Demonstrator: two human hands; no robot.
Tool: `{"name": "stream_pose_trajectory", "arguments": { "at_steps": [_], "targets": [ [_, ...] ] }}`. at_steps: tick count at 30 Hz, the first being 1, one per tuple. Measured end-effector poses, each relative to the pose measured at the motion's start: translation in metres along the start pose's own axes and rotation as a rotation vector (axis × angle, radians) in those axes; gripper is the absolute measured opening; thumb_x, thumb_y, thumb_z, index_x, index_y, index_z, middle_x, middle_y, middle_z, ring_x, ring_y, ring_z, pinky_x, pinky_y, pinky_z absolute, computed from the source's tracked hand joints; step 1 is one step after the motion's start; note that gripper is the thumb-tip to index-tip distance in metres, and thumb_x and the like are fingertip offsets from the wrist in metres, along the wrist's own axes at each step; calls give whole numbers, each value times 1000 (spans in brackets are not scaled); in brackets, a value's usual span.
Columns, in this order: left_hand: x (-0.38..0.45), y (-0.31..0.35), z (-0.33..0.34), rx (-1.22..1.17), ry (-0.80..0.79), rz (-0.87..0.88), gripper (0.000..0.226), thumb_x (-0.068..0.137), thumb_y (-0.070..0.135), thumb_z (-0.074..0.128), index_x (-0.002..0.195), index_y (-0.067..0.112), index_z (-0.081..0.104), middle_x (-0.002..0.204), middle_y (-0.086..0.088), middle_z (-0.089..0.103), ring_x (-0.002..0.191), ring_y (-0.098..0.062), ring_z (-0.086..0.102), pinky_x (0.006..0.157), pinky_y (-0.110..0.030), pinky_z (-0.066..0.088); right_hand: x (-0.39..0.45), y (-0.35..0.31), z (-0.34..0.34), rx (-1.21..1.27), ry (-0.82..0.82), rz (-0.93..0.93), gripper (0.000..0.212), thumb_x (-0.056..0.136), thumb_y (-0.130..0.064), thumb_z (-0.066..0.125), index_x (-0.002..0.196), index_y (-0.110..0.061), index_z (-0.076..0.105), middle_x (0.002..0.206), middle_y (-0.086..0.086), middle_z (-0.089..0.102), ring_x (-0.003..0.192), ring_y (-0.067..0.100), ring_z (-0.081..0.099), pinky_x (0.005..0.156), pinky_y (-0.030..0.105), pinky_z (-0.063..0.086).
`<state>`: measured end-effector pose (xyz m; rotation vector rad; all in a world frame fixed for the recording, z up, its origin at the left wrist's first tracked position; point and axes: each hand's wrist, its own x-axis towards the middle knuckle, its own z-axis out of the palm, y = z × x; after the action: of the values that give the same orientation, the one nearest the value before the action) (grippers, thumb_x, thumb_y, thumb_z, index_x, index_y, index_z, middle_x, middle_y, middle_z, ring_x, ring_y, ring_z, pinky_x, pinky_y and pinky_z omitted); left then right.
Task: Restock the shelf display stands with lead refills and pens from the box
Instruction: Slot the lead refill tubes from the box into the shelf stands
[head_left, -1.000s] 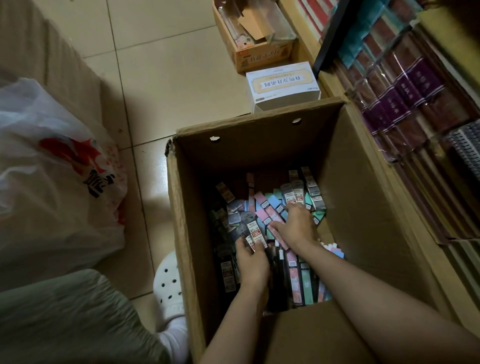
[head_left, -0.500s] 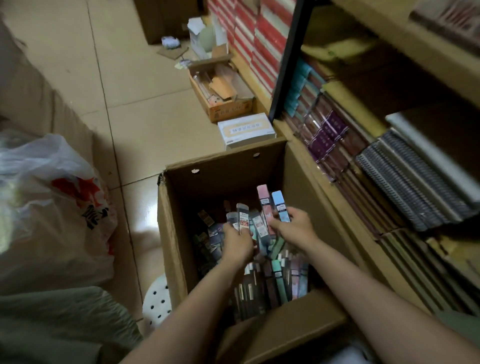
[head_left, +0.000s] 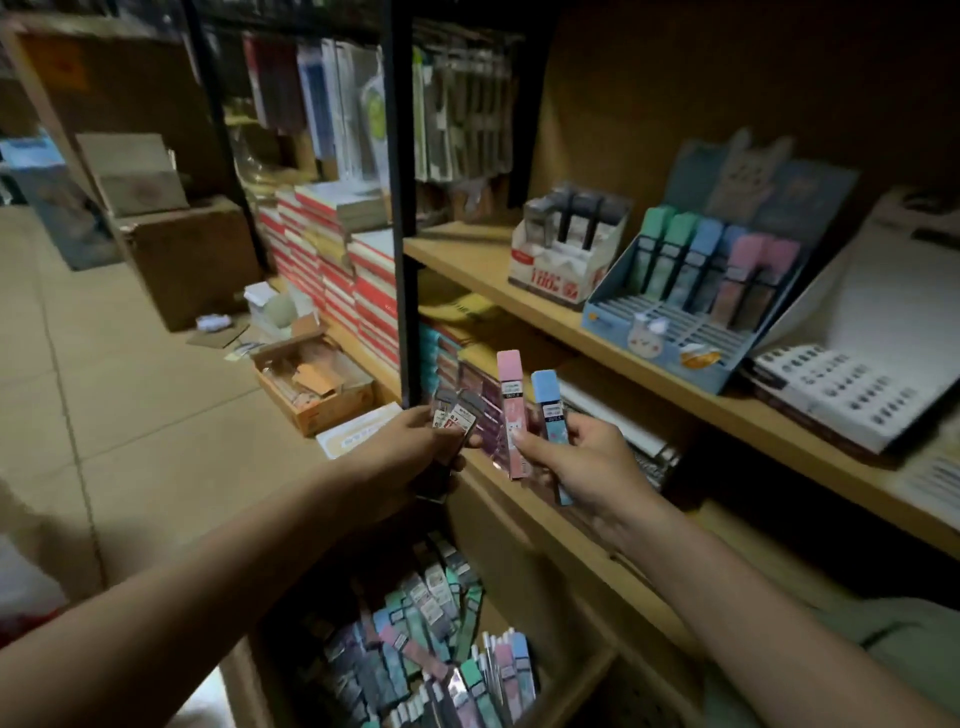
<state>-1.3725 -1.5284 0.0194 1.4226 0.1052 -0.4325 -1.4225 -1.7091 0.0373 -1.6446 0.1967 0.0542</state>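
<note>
Two pastel refill cases stand upright in the right hand (head_left: 587, 462), a pink case (head_left: 510, 410) and a blue case (head_left: 550, 415), pinched between thumb and curled fingers with their caps pointing up. The left hand (head_left: 415, 447) grips a small bunch of grey refill cases (head_left: 460, 415); their exact count is unclear. Both forearms reach forward, the hands near each other above the cardboard box (head_left: 571, 675), which holds a loose heap of many refill cases in grey, green, pink and blue. On the wooden shelf (head_left: 519, 291) beyond sit a blue display stand (head_left: 675, 332) holding six pastel cases across its back row, its front slots bare, and just beside it a white display stand (head_left: 561, 270) with dark cases.
</note>
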Motion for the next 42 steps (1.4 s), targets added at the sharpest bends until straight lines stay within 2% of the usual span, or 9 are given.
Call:
{"name": "stream_pose_trajectory", "arguments": {
  "at_steps": [5,9,14,19,22,29,32,36,42],
  "targets": [
    [-6,36,32,131,-70,129,27,92,34,63,110,15,56,64,3,70,49,-9,60,47,-24,44,-6,-35,-15,44,47,-34,11,84,-11,74,95,-12,72,78,2,76,68,13,73,61,26,58],
    [-9,50,58,114,-100,250,37,83,21,73,113,10,55,66,1,69,51,-8,62,42,-20,45,-3,-49,-21,-4,112,-66,11,86,-7,72,95,-13,71,64,-6,70,50,-2,62,44,13,44],
    [2,61,73,42,-97,249,40,81,15,75,116,9,55,90,-19,66,64,-22,60,55,-32,48,-1,-63,-38,-138,157,-102,5,89,-28,70,93,-24,68,82,-4,72,64,8,63,50,18,44],
    [16,69,75,73,-109,247,40,80,12,74,115,10,54,87,-11,62,59,-15,52,50,-26,43,14,-104,-78,-113,272,-238,21,103,-29,45,98,-21,64,93,5,63,76,14,60,66,29,55],
    [26,78,77,80,-125,285,41,79,12,74,114,11,53,89,-11,63,58,-14,53,49,-25,43,32,-132,-103,-397,420,-402,19,99,-28,55,87,-18,66,82,3,66,73,16,61,69,35,50],
    [51,86,90,-29,-181,309,39,77,13,76,111,18,56,94,-6,69,62,-8,62,49,-19,46,67,-177,-139,-997,510,-580,34,85,-22,73,107,-25,47,95,-8,58,76,-5,53,55,7,37],
    [59,82,91,-17,-187,288,41,78,13,76,114,15,56,97,-9,68,69,-14,61,53,-23,46,76,-179,-144,-1162,448,-626,36,85,-16,73,110,-21,47,104,3,62,84,13,63,61,13,47],
    [67,81,90,-32,-195,291,41,78,14,77,114,14,55,96,-10,68,70,-16,59,53,-24,46,82,-172,-145,-1348,495,-601,33,86,-23,72,106,-21,46,86,6,66,74,24,66,67,44,58],
    [71,82,91,-4,-195,310,42,80,14,75,116,16,54,94,-8,67,61,-8,57,44,-17,42,91,-161,-149,-1450,496,-600,35,84,-28,72,101,-25,41,66,-4,59,63,22,61,73,38,47]
  ]
}}
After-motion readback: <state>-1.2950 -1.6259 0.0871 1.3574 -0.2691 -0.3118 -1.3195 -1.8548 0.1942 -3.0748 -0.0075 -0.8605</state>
